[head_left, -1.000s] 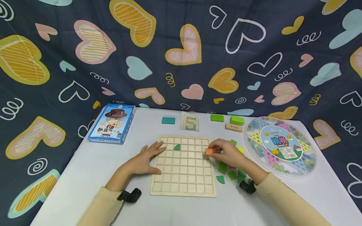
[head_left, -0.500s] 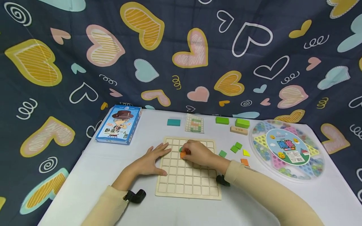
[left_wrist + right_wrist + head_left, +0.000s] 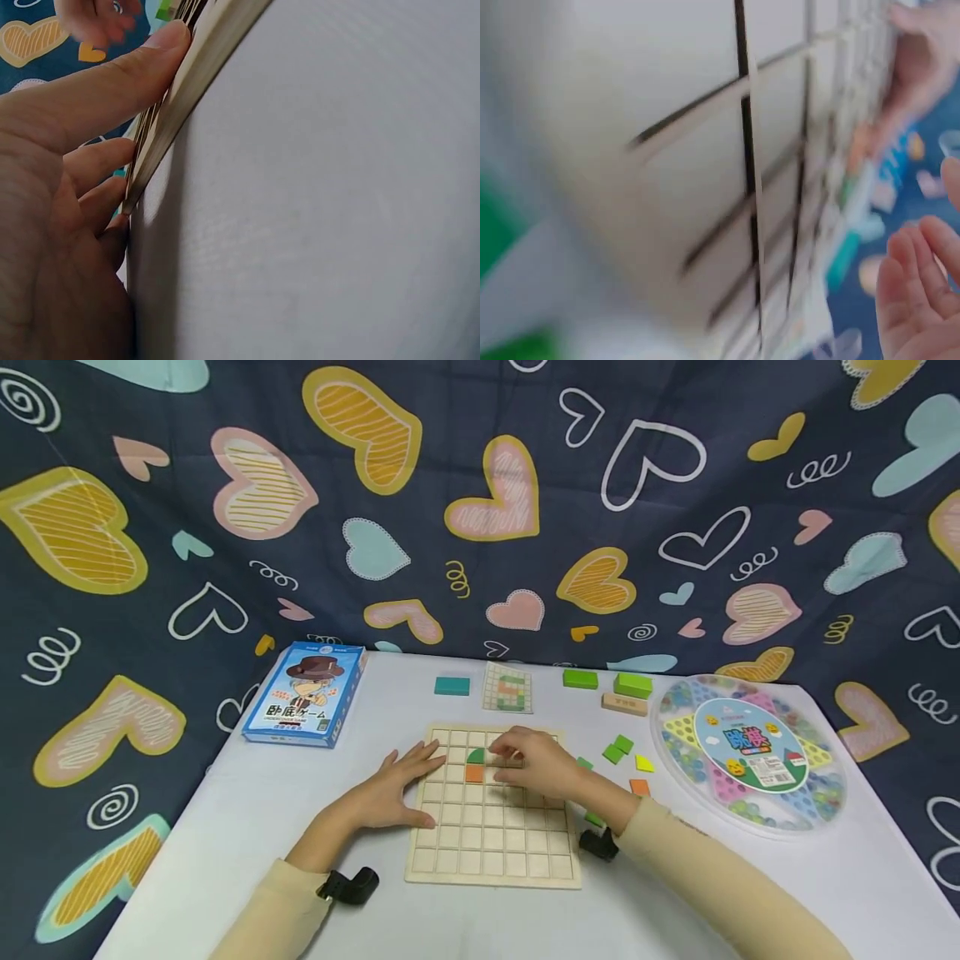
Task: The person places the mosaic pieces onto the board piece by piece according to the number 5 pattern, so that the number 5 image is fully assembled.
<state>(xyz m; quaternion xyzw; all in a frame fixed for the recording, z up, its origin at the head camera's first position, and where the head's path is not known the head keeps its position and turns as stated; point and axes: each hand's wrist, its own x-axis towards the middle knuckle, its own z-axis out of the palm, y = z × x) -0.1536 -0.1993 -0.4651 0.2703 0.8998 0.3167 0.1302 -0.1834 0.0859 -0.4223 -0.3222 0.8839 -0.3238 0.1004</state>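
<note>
A wooden grid board lies flat in the middle of the head view. In its upper part sit a dark green quarter-circle tile and, just below it, an orange square tile. My left hand rests at the board's left edge with spread fingers. The left wrist view shows its thumb touching the board's side. Just right of the two tiles, my right hand is over the board, fingers loosely bent and thumb apart from them. In the right wrist view this hand holds nothing.
Several green tiles, a yellow triangle and an orange tile lie right of the board. Behind are a pattern card, a teal block and green blocks. A blue game box and round marble game flank these.
My right hand carried the orange square tile leftward from the board's right edge, set it below the green quarter-circle, let go and drew back right. My left hand stayed at the board's edge.
</note>
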